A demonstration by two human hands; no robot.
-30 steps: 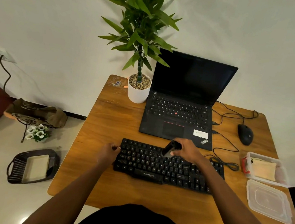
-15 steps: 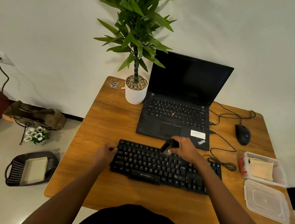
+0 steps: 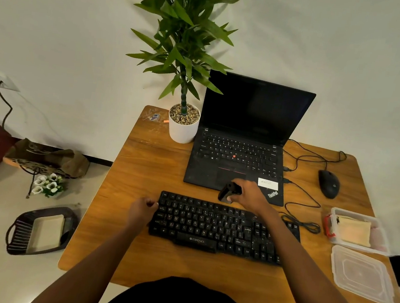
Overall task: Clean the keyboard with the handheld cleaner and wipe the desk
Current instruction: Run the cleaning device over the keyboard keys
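Note:
A black keyboard (image 3: pixel 210 224) lies across the middle of the wooden desk (image 3: pixel 139 169). My right hand (image 3: pixel 249 194) grips a small black handheld cleaner (image 3: pixel 228 191), its tip pointing down at the keyboard's top row, just in front of the laptop. My left hand (image 3: pixel 141 210) holds the keyboard's left edge with curled fingers. A folded yellowish cloth (image 3: pixel 354 231) lies in an open clear container (image 3: pixel 380 243) at the desk's right side.
An open black laptop (image 3: pixel 240 156) stands behind the keyboard, a potted plant (image 3: pixel 183 124) to its left, a mouse (image 3: pixel 328 183) with looped cables (image 3: pixel 303 223) to its right. A clear lid (image 3: pixel 362 274) lies at the right front. On the floor left: a dark tray (image 3: pixel 23 231), flowers, a bag.
My right hand has carried the cleaner a little away from me, from the upper key rows to the keyboard's top edge. My left hand stays at the keyboard's left edge.

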